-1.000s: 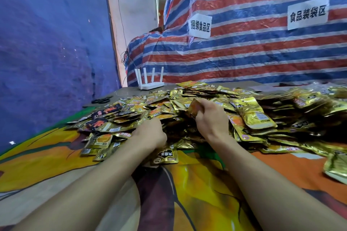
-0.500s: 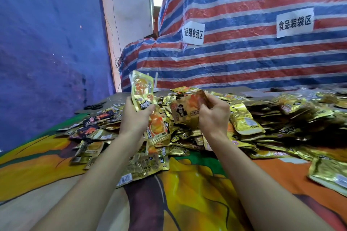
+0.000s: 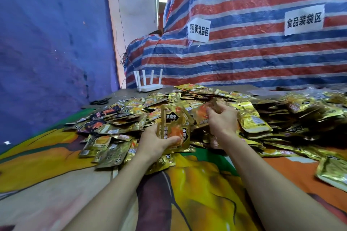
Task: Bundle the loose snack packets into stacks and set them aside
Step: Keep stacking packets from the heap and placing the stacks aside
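A wide heap of loose gold snack packets covers the far half of the table. My left hand grips an upright gold packet with black and orange print, thumb across its lower front. Just to its right, my right hand pinches another packet over the heap, fingers curled round its top edge. Both hands sit at the near edge of the pile, close together.
The table wears a colourful printed cloth. A white router and black scissors lie at the far left. One stray packet lies at the right edge. A striped tarp with two paper signs rises behind.
Both hands rose out of the heap, each with a packet. My left hand then came down and turned its packet upright, face toward me. My right hand stayed over the pile.
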`<state>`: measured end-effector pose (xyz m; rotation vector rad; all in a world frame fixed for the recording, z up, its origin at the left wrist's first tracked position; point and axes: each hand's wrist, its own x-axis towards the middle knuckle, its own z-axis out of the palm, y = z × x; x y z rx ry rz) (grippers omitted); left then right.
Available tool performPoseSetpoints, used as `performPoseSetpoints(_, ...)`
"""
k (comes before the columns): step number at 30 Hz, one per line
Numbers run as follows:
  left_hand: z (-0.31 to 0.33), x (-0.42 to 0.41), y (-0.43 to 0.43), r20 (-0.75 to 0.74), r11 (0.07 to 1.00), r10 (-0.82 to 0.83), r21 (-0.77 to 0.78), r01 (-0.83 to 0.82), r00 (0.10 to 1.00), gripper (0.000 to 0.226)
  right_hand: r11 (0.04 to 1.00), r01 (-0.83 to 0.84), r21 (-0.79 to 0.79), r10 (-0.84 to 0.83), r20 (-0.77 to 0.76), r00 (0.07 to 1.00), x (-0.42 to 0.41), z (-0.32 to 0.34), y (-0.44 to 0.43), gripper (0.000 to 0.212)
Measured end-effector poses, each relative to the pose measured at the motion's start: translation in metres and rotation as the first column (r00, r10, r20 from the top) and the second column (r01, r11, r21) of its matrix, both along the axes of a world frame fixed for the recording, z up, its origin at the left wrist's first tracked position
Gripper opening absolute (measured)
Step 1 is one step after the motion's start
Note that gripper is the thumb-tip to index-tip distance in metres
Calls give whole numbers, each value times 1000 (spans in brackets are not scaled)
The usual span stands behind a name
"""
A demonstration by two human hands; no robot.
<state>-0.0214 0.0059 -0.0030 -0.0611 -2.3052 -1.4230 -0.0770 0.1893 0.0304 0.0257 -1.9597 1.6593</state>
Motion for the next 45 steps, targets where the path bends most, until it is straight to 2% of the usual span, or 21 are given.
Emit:
performPoseSetpoints(5, 1, -1, -3, 77, 997, 42, 64, -47, 996, 25, 927, -159, 339, 106, 170, 980, 2, -2, 1, 11)
performPoseSetpoints(8, 5, 2, -6, 134, 980, 79, 172, -102, 988, 27, 865, -217, 453, 98, 271, 957, 3, 0, 6, 45)
performPoseSetpoints(9, 7, 2, -7, 144, 975, 94, 187, -120, 985, 29, 855, -219, 470, 90, 282, 955, 2, 1, 7, 50)
performPoseSetpoints(13, 13, 5, -12, 92, 986, 150, 56, -156, 984, 51, 893, -142, 427, 54, 212, 976, 3, 3, 7, 43)
performPoseSetpoints(17, 16, 6, -10, 138, 959, 217, -213, -185, 966, 32, 932, -154, 327, 92, 197, 976, 3, 8, 6, 36)
performPoseSetpoints(21, 17, 7, -6, 161, 916, 257, -354, -188, 953, 22, 836, -281, 470, 133, 324, 937, 5, 7, 4, 8)
performPoseSetpoints(24, 17, 7, -7, 189, 910, 238, -387, -151, 953, 20, 771, -343, 537, 123, 403, 907, 7, 5, -1, 5)
performPoseSetpoints(26, 17, 7, -8, 197, 919, 219, -369, -135, 956, 16, 710, -384, 590, 104, 451, 886, 11, 5, -5, 14)
performPoseSetpoints(29, 17, 6, -8, 169, 951, 205, -268, -155, 964, 13, 698, -378, 608, 80, 459, 885, 13, 5, -8, 32)
performPoseSetpoints(32, 17, 7, -8, 204, 981, 184, 31, -194, 962, 25, 763, -335, 553, 78, 435, 897, 14, 9, -7, 43)
performPoseSetpoints(35, 22, 8, -8, 308, 886, 92, 409, -219, 947, 72, 807, -365, 465, 134, 458, 879, 15, 12, -4, 31)
performPoseSetpoints(37, 24, 8, -7, 299, 802, 9, 567, -185, 954, 70, 840, -368, 400, 174, 445, 879, 16, 13, -3, 26)
performPoseSetpoints(39, 24, 8, -3, 294, 765, -56, 627, -148, 954, 61, 894, -346, 285, 219, 396, 892, 15, 13, -3, 19)
performPoseSetpoints(41, 22, 8, 1, 301, 767, -61, 624, -149, 952, 56, 934, -336, 126, 278, 338, 899, 16, 13, -6, 10)
performPoseSetpoints(44, 20, 9, 8, 300, 790, -14, 588, -173, 954, 50, 917, -390, -83, 398, 248, 883, 22, 13, -17, 12)
performPoseSetpoints(45, 21, 11, 10, 286, 804, 10, 568, -178, 958, 57, 903, -416, -113, 431, 226, 874, 25, 14, -21, 15)
